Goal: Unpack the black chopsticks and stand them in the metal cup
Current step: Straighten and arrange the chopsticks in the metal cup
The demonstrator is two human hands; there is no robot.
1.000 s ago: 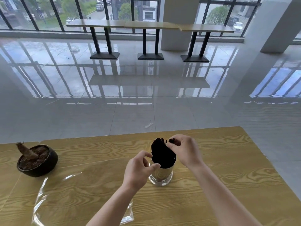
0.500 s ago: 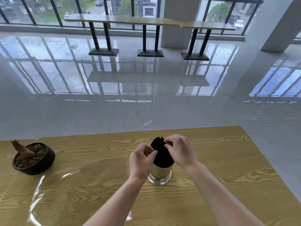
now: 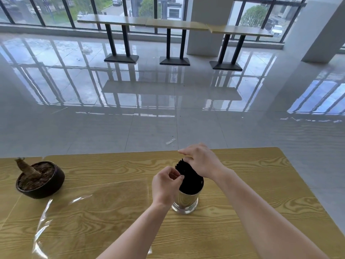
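Observation:
A bundle of black chopsticks (image 3: 188,177) stands in the shiny metal cup (image 3: 185,201) on the wooden table, tips leaning toward the far left. My right hand (image 3: 202,161) rests flat over the top of the bundle, fingers stretched to the left. My left hand (image 3: 165,186) sits against the cup's left side, its fingers curled and pinched at the edge of the chopsticks. The empty clear plastic wrapper (image 3: 89,212) lies flat on the table to the left.
A dark round bowl (image 3: 40,179) of brown material with a stub sticking out stands at the table's far left. The table's far edge (image 3: 242,148) runs just behind the cup. Beyond it are a glossy tiled floor and long tables by the windows.
My right hand has lifted from pinching the chopstick tops to lying flat across them. My left hand has stayed by the cup's left side, fingers curled.

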